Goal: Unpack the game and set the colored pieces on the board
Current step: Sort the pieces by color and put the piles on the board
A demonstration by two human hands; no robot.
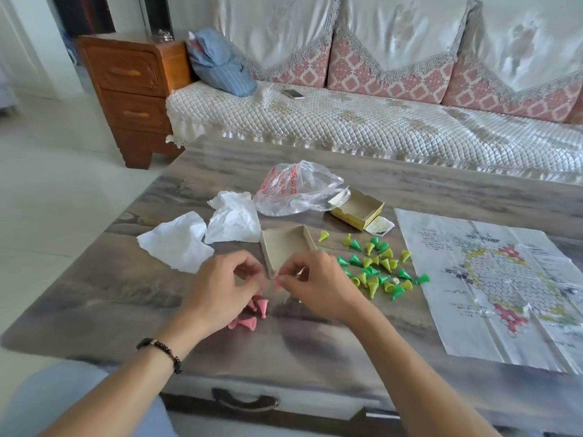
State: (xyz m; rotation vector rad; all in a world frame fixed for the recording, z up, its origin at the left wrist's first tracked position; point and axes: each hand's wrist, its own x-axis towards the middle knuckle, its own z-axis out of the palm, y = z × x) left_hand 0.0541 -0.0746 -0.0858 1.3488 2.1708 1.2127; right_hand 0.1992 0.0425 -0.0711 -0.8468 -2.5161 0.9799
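While both hands meet low over the worktop [94, 298], the head view shows this:

Left hand [220, 288]: fingers curled in above the pink pieces; whether its grip pinches one I cannot tell, the fingertips being hidden.
Right hand [315, 285]: grip pressed together on a pink piece [278, 282], thumb against forefinger; only the piece's end shows, pointing down and left.
Pink pieces [252, 313]: small cluster under the left hand; one stands tip up, two others lie on their sides with long axes running roughly left to right.
Tray [285, 247]: cardboard, shallow, just beyond the hands, one corner toward the right hand.
Green pieces [375, 268]: dark and yellow-green cones scattered right of the tray, some upright, some tipped with tips pointing various ways.
Board [492, 279]: creased paper sheet, flat at the right, long axis running away from the person; no pieces on it.
Box [358, 209]: yellow, open, behind the green pieces.
Bag [296, 190]: clear plastic, touching the box.
Papers [202, 238]: two crumpled white sheets, left of the tray.
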